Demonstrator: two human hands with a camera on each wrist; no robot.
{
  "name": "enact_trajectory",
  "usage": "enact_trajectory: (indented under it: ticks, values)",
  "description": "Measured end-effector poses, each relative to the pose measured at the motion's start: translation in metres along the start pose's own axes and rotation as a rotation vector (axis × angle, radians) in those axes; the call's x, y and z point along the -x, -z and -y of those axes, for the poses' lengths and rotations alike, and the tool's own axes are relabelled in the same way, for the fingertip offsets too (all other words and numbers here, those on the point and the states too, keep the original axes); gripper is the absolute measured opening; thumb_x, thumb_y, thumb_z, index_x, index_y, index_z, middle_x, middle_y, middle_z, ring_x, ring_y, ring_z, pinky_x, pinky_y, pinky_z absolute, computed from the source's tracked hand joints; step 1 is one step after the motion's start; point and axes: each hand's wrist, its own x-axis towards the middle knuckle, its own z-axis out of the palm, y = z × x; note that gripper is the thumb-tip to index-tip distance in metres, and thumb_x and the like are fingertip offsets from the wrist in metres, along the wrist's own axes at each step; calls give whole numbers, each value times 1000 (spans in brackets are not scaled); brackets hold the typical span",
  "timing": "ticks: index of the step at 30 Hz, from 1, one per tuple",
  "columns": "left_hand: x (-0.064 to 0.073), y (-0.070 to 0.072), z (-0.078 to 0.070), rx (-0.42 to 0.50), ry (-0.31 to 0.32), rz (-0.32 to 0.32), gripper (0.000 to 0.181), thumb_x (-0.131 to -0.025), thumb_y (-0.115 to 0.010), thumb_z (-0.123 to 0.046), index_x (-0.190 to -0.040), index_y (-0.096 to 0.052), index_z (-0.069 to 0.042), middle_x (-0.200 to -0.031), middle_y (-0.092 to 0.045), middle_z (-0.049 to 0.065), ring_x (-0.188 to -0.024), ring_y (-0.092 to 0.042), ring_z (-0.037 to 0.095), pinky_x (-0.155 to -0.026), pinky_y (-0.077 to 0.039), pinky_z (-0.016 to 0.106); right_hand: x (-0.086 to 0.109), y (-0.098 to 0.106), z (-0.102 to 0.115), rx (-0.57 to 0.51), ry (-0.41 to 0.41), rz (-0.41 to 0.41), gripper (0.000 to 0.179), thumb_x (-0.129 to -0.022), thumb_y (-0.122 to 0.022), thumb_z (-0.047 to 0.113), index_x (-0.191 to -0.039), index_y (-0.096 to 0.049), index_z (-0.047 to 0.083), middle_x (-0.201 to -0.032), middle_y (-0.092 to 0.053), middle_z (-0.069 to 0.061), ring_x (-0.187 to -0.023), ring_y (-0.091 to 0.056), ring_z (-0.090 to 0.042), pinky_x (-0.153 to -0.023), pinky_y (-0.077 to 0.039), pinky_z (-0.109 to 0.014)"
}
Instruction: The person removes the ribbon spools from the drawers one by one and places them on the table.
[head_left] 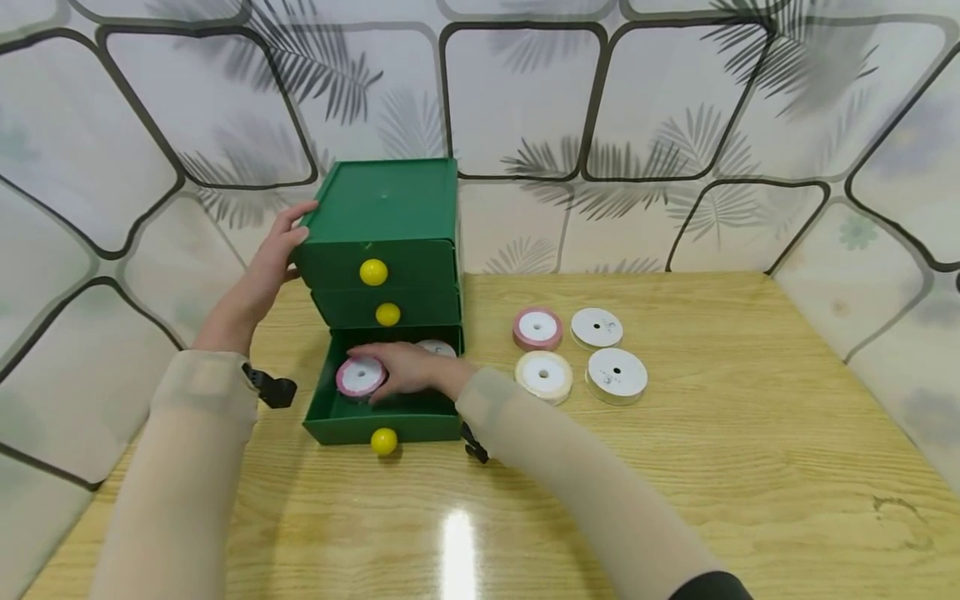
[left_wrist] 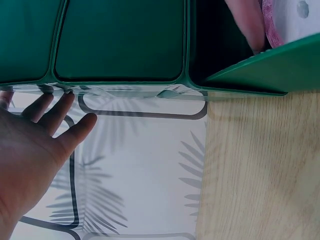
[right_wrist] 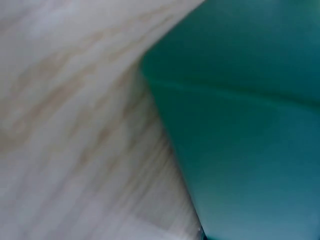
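Observation:
A green drawer box (head_left: 382, 200) with yellow knobs stands on the table, its bottom drawer (head_left: 420, 425) pulled out. My left hand (head_left: 262, 271) rests on the box's upper left side, and in the left wrist view its fingers (left_wrist: 75, 134) lie outstretched against that side. Inside the bottom drawer, my right hand (head_left: 408, 367) holds a pink-edged ribbon spool (head_left: 361, 377) by its rim, thumb and fingers on either side. Partly behind that hand, a white-faced spool (head_left: 437, 347) lies at the drawer's right. The right wrist view shows only blurred green drawer wall (right_wrist: 235, 150).
To the right of the box lie a pink ribbon spool (head_left: 537, 328), a cream spool (head_left: 543, 377) and two white spools, one behind (head_left: 597, 327) and one in front (head_left: 617, 376). A patterned wall covering (head_left: 525, 100) rises behind the wooden table (head_left: 750, 417).

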Motion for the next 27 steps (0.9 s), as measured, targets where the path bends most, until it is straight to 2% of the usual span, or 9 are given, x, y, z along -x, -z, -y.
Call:
enact_trajectory:
  ticks: [10, 16, 27]
  values:
    - [0, 0, 0, 10, 8, -1, 58, -102, -31, -45, -156, -16, -29, -161, -3, 8, -139, -19, 38, -107, -14, 63, -1, 0, 1, 41, 9, -2, 67, -85, -78, 26, -143, -48, 11, -144, -48, -3, -127, -44, -15, -105, -29, -22]
    - [0, -1, 0, 19, 14, -2, 58, -102, -31, -44, -156, -15, -28, -161, -3, 8, -139, -19, 37, -107, -14, 63, 0, 1, 1, 42, 7, -2, 66, -85, -78, 27, -142, -50, 11, -143, -49, -3, -125, -45, -15, -104, -30, -22]
    - [-1, 0, 0, 23, 18, -3, 58, -102, -31, -44, -156, -16, -29, -161, -2, 7, -140, -18, 38, -108, -14, 63, 12, 11, 7, -50, 36, -52, 63, -85, -77, 28, -141, -51, 13, -141, -50, -1, -114, -47, -12, -98, -34, -22]
